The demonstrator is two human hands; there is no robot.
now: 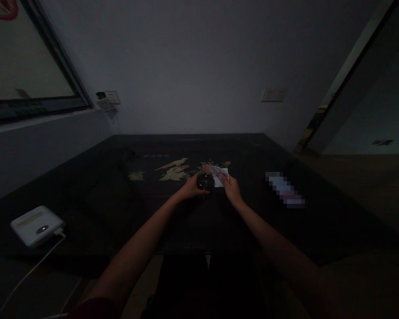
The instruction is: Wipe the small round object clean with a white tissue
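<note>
My left hand (192, 188) curves around the side of a small, round, see-through glass (205, 182) that looks dark against the tabletop. Thumb and fingers grip it from the left. In my right hand (232, 189) is a crumpled white tissue (219, 176), pinched between thumb and fingers just right of the glass. The tissue's upper left edge reaches close to the rim; whether it touches the glass I cannot tell. Both hands are over the middle of a dark, glossy table (146, 221).
A white box-shaped device (36, 226) with a cable (31, 270) lies at the table's left. At the right rests a pixelated, flat object (284, 189). A bird-and-flower picture (173, 170) decorates the tabletop. Behind is a wall (193, 66) with sockets (274, 95); a window is at left.
</note>
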